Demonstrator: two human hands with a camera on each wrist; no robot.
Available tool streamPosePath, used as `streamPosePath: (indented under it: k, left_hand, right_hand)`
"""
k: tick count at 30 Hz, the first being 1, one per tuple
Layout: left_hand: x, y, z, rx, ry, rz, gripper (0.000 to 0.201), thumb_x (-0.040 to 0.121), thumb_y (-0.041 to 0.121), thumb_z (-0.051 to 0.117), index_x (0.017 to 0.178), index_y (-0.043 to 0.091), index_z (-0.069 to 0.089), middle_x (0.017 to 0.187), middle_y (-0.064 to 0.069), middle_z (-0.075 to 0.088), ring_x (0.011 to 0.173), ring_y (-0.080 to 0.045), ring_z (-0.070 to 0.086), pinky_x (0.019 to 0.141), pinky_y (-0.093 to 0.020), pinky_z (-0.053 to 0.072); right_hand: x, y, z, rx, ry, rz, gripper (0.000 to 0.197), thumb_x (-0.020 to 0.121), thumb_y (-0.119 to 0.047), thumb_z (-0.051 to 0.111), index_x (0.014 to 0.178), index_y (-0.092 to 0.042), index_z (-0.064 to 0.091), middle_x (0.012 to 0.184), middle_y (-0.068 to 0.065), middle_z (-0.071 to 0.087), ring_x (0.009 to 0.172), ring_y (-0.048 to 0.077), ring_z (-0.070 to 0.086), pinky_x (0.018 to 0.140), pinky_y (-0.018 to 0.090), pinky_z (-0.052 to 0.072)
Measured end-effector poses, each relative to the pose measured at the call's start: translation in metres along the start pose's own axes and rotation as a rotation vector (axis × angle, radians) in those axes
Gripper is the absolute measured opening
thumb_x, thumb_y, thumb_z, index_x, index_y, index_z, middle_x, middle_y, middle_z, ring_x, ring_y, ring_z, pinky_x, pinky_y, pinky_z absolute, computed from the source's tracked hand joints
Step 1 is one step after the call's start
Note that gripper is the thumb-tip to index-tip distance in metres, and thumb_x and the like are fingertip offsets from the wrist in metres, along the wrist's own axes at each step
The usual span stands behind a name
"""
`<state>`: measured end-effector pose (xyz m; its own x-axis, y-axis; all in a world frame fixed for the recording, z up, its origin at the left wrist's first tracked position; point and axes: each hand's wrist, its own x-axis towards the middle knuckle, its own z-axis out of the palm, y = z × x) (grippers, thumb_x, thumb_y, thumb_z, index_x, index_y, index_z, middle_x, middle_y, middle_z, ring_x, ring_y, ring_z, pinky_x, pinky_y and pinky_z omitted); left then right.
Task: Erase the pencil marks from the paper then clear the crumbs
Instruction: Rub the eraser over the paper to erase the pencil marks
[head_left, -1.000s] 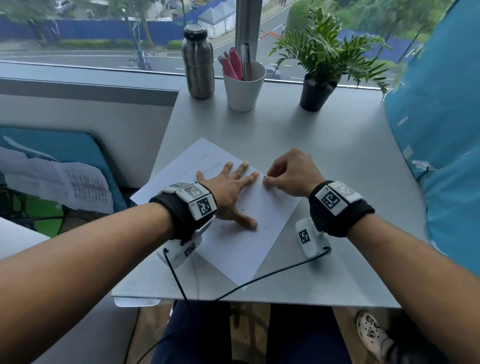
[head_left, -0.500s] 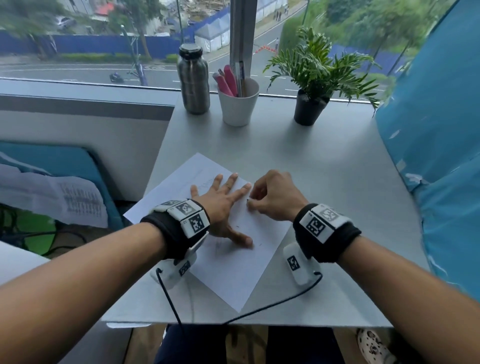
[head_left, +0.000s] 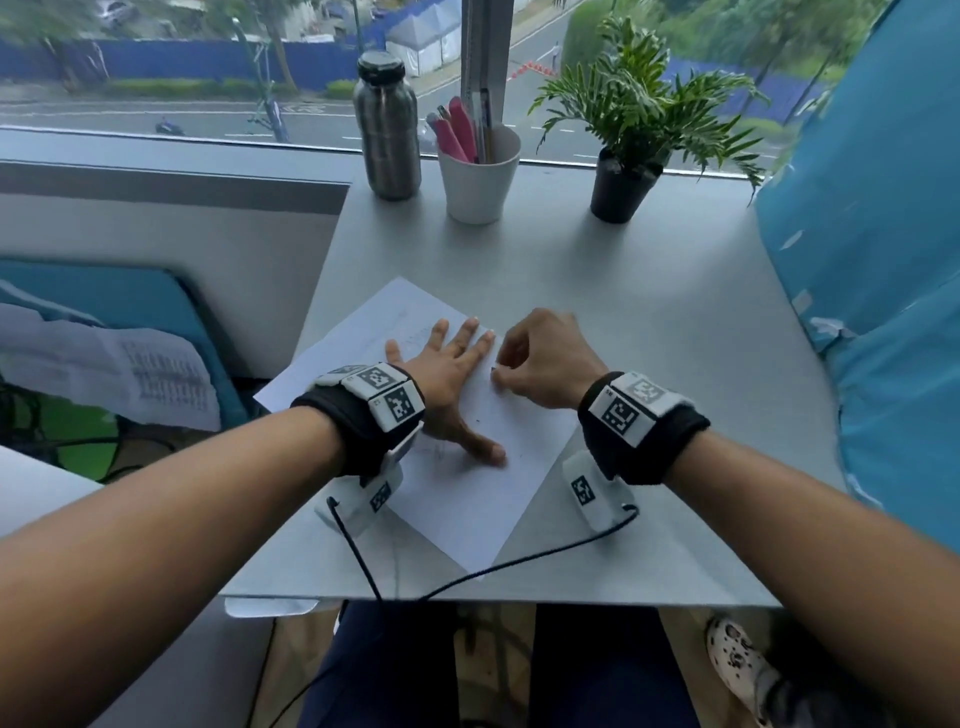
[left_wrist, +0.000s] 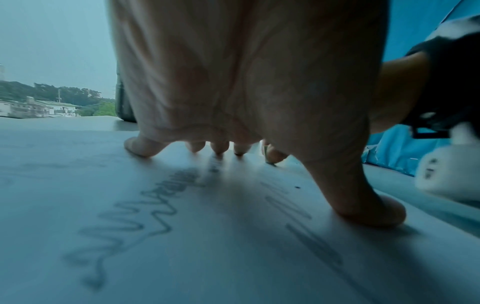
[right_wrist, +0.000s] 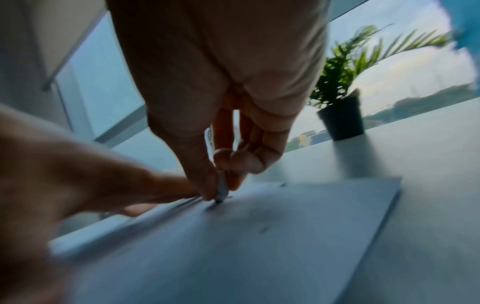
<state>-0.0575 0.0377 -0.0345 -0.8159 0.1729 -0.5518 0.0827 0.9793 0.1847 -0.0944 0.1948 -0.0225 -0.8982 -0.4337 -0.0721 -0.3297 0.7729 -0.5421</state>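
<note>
A white sheet of paper (head_left: 498, 483) lies askew on the grey table (head_left: 649, 322). My left hand (head_left: 452, 379) is spread flat on it, fingertips and thumb pressing it down. Wavy pencil marks (left_wrist: 145, 216) run under that palm. My right hand (head_left: 540, 358) pinches a small grey eraser (right_wrist: 222, 190) between thumb and forefinger, its tip pressed on the paper just right of my left forefinger. Tiny dark crumbs (right_wrist: 263, 229) lie on the sheet near the eraser. The right wrist view is blurred by motion.
At the table's far edge by the window stand a steel bottle (head_left: 387, 124), a white cup of pens (head_left: 478, 174) and a potted plant (head_left: 623, 187). A blue cloth (head_left: 872, 260) hangs on the right. Cables (head_left: 519, 561) cross the table's near edge.
My right hand with the eraser has shifted a little left along the paper, closer to my left forefinger. The left hand stays spread on the sheet. My head has tilted upward slightly.
</note>
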Motion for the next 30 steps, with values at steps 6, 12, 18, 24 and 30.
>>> streamPosePath:
  k: [6, 12, 18, 24, 30]
  left_hand:
    - [0.002, 0.000, 0.003, -0.006, 0.017, 0.009, 0.148, 0.046, 0.086, 0.070, 0.151, 0.036, -0.022, 0.158, 0.014, -0.031, 0.146, -0.020, -0.028, 0.108, -0.071, -0.007]
    - [0.005, -0.003, 0.006, 0.013, 0.025, -0.025, 0.146, 0.042, 0.091, 0.066, 0.146, 0.046, -0.027, 0.155, 0.004, -0.038, 0.145, -0.024, -0.031, 0.109, -0.070, -0.011]
    - [0.005, -0.001, 0.006, 0.009, 0.020, -0.038, 0.151, 0.041, 0.091, 0.067, 0.148, 0.039, -0.026, 0.156, 0.004, -0.037, 0.145, -0.024, -0.030, 0.110, -0.071, -0.009]
    - [0.004, -0.005, 0.008, 0.009, 0.046, -0.037, 0.155, 0.041, 0.093, 0.064, 0.151, 0.030, -0.025, 0.157, 0.007, -0.035, 0.146, -0.021, -0.029, 0.111, -0.069, -0.009]
    - [0.004, -0.005, 0.006, -0.002, 0.040, -0.039, 0.155, 0.040, 0.093, 0.064, 0.150, 0.032, -0.027, 0.156, 0.008, -0.037, 0.145, -0.020, -0.030, 0.110, -0.068, -0.011]
  right_hand:
    - [0.017, 0.008, -0.014, 0.004, 0.015, 0.075, 0.010, 0.070, -0.022, 0.079, 0.075, -0.013, 0.079, 0.070, 0.001, 0.073, 0.064, 0.010, 0.064, 0.058, 0.012, 0.044]
    - [0.001, -0.006, 0.002, -0.001, -0.088, -0.022, 0.006, 0.068, -0.015, 0.076, 0.065, -0.010, 0.074, 0.062, 0.004, 0.069, 0.053, 0.014, 0.058, 0.051, 0.022, 0.047]
    - [0.004, -0.010, 0.009, -0.026, -0.031, -0.048, 0.006, 0.068, -0.013, 0.073, 0.063, -0.010, 0.072, 0.061, 0.006, 0.068, 0.059, 0.021, 0.063, 0.053, 0.025, 0.050]
    - [0.021, 0.002, -0.008, -0.012, 0.044, 0.046, 0.010, 0.071, -0.020, 0.078, 0.077, -0.012, 0.079, 0.072, 0.002, 0.073, 0.068, 0.012, 0.066, 0.070, 0.021, 0.053]
    - [0.015, -0.006, -0.003, 0.008, -0.058, 0.010, 0.011, 0.070, -0.020, 0.079, 0.076, -0.011, 0.079, 0.071, 0.003, 0.074, 0.067, 0.012, 0.067, 0.062, 0.019, 0.049]
